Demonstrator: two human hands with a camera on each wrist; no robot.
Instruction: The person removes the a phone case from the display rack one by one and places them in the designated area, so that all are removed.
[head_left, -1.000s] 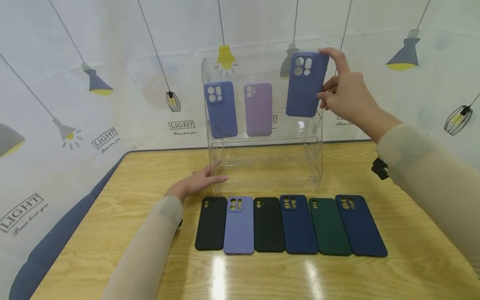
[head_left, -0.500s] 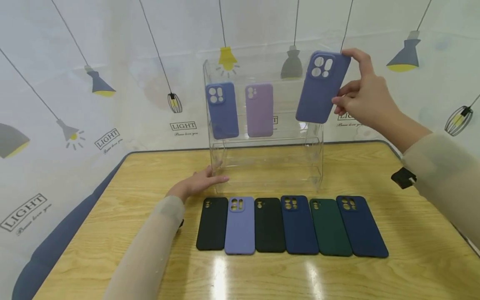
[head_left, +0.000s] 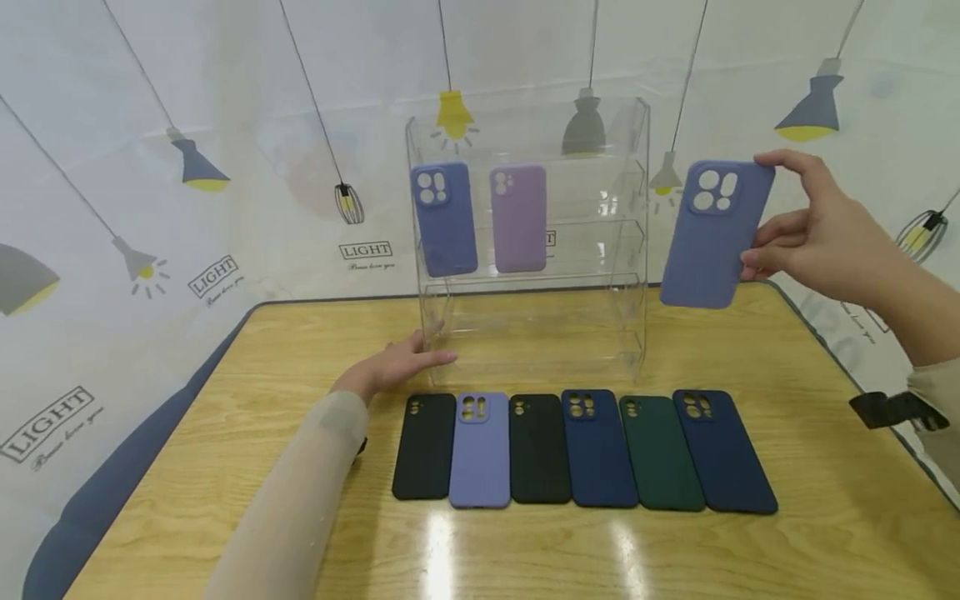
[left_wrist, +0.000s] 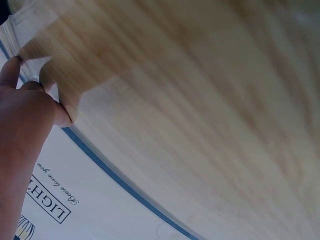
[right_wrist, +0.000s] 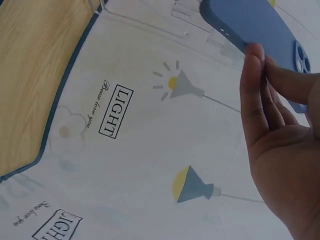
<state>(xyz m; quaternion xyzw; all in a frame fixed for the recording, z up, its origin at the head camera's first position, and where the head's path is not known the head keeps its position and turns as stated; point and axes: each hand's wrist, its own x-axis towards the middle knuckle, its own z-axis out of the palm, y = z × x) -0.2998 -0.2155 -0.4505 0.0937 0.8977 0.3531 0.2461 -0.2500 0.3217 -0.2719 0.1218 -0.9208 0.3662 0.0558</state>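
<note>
My right hand (head_left: 832, 229) holds a periwinkle phone case (head_left: 716, 233) by its right edge, index finger on the top corner and thumb lower down. The case hangs in the air to the right of a clear acrylic display stand (head_left: 525, 321). In the right wrist view, the same case (right_wrist: 255, 25) is partly cut off. At the stand's lower left corner, my left hand (head_left: 390, 364) grips the side panel, thumb in front and fingers on the outer side. A blue phone case (head_left: 445, 221) and a lilac phone case (head_left: 519, 218) stand on an upper tier.
In front of the stand, several phone cases lie in a row on the wooden table (head_left: 247, 467): black, lavender (head_left: 480, 458), black, navy (head_left: 600, 454), green (head_left: 662, 458) and navy. A lamp-patterned curtain (head_left: 300, 100) hangs behind the table.
My right hand has carried the periwinkle case from in front of the stand's upper right to beyond its right side, and lower. The left hand stays at the stand's corner.
</note>
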